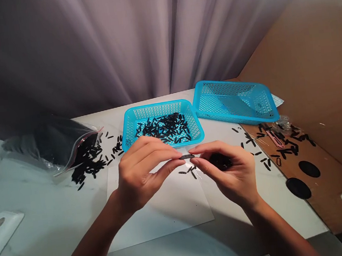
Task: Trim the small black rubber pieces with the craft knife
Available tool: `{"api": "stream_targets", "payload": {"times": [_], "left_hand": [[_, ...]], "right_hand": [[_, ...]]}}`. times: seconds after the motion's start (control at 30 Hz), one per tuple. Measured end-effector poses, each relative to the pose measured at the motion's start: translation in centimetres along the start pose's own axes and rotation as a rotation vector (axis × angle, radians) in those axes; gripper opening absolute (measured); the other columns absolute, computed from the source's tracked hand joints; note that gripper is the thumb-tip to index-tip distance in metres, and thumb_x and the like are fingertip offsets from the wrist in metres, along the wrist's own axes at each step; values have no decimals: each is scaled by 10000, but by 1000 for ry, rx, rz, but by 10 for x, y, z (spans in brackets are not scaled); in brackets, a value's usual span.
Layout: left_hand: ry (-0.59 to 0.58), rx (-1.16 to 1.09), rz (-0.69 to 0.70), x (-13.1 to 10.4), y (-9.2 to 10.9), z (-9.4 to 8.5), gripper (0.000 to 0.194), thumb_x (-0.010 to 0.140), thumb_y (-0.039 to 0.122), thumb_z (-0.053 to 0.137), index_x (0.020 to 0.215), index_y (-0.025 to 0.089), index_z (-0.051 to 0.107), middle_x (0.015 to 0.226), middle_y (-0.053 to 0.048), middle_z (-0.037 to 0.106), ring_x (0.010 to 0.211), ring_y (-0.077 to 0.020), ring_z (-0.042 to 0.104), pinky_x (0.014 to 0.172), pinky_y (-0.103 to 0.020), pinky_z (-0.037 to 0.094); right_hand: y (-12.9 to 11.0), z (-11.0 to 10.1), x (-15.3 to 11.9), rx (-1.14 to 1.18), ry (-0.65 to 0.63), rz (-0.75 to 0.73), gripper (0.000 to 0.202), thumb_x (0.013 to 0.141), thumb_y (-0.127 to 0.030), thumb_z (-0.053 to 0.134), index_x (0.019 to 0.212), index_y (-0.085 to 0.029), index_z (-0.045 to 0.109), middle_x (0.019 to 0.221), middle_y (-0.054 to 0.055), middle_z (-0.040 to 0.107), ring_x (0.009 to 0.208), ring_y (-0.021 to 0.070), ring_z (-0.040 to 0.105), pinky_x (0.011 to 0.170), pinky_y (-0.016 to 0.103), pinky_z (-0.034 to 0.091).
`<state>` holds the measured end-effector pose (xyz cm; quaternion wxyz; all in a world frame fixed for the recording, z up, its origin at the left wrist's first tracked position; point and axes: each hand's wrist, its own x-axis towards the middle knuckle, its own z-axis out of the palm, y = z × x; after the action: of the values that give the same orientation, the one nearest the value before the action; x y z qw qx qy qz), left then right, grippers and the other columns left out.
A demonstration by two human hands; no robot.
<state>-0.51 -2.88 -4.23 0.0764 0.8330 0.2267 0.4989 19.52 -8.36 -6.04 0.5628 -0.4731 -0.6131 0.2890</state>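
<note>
Between the fingertips of both hands is one small black elongated piece (pixel 188 156), held level above a white sheet (pixel 165 211). My left hand (pixel 146 168) pinches its left end with thumb and fingers. At its right end, my right hand (pixel 228 164) grips with thumb and forefinger, while a clump of dark pieces (pixel 221 161) shows inside its curled palm. Just beyond the hands stands a blue mesh basket (pixel 201 130) with many similar black pieces in it. A few loose ones (pixel 191 170) lie on the sheet beneath the fingers.
At left, an opened zip bag (pixel 57 144) spills a heap of black pieces (pixel 89 161). A second blue basket (pixel 235 118) sits back right. Scattered pieces, a pink cutter (pixel 275 139) and two black discs (pixel 298 188) lie at right. A grey curtain (pixel 135 41) hangs behind.
</note>
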Motion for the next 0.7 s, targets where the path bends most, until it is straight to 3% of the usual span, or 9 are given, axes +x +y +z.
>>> {"api": "stream_targets", "payload": {"times": [0.37,0.7], "left_hand": [[-11,-17,19,-2,-2,-1,63,925,184,814,898,181,757,827,-16,825,801,-167,728,774,-327,603],[9,1,38,-3,-3,0,145,882,207,861,964,159,751,854,-35,822,811,-174,724,778,-336,595]], "right_hand": [[3,1,1,77,-21,5,125,878,-156,825,918,-273,839,772,-51,815,604,84,680,562,194,508],[1,2,2,147,-29,45,137,882,-148,817,907,-279,846,752,-58,810,520,64,582,507,201,470]]}}
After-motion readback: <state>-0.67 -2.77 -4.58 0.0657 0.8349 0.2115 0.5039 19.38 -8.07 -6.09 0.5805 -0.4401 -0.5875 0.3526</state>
